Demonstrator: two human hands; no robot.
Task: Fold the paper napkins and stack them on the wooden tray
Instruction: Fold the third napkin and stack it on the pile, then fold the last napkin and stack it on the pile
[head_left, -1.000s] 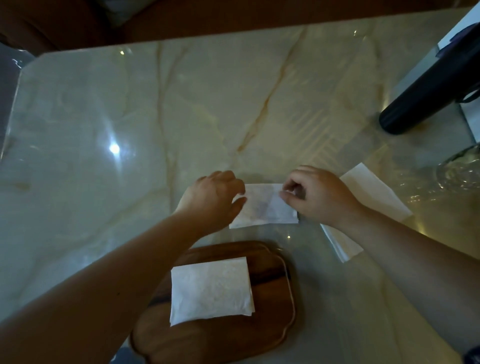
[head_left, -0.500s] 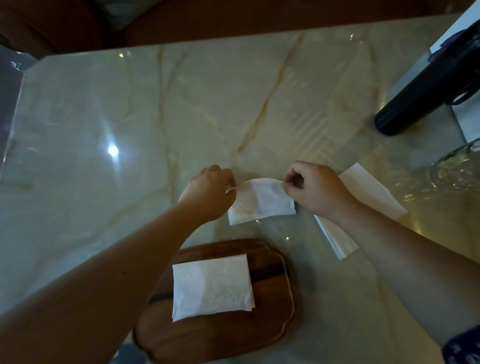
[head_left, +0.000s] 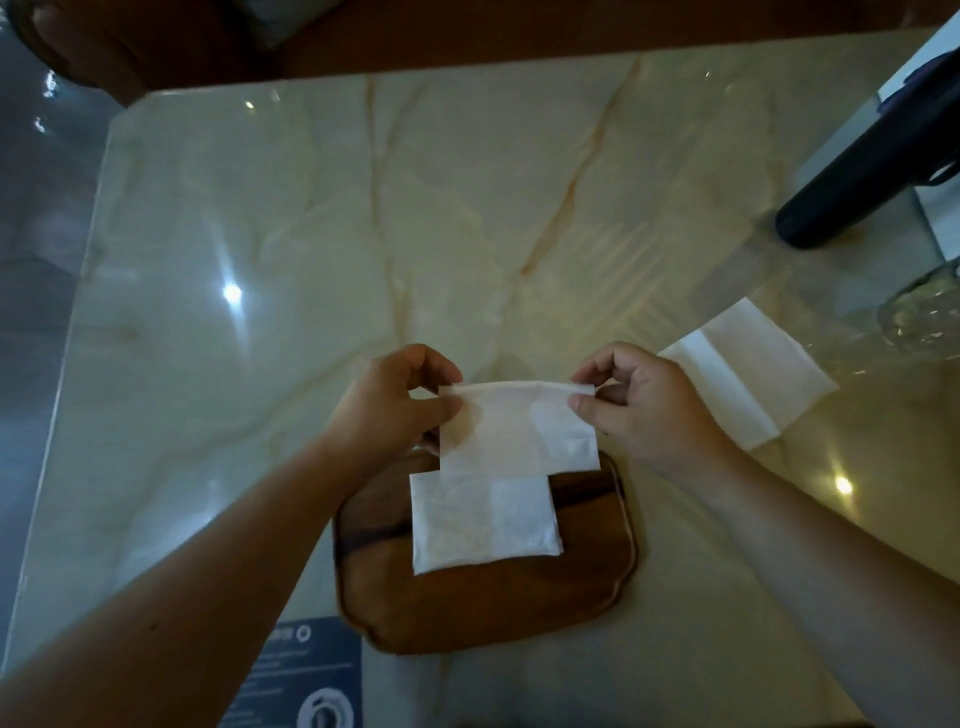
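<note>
Lifted since the earlier frames: folded napkin (head_left: 519, 431), formerly flat on the table (head_left: 311, 234), now held in the air at centre frame, its lower edge overlapping the far rim of the tray (head_left: 467, 608).

Left hand (head_left: 387, 410): thumb and fingers pinched on the napkin's upper left corner. Right hand (head_left: 649, 410): pinched on the upper right corner. The sheet is hung between both, top edge level and taut.

Bearing on the task, as judged: folding of this piece is finished; the carry to the stack is under way, release not yet made.

Stacked napkin (head_left: 483, 522): one folded piece already laid on the tray, lower centre, slightly left of the held one and turned a little off square.

Spare napkin (head_left: 748, 371): flat on the table at right of frame, behind the right hand, larger, not yet folded down to size.

Edges and room:
- Tray rim is raised; bare wood is left at right and near side of the stack.
- Held sheet must be shifted slightly left to match edges.
- Dark cylinder (head_left: 862, 171) at upper right and glass (head_left: 924, 317) at right edge, well apart from the path.
- Printed card (head_left: 306, 675) at bottom, just beside the tray's near left corner.
- Upper and left table surface is otherwise bare.
</note>
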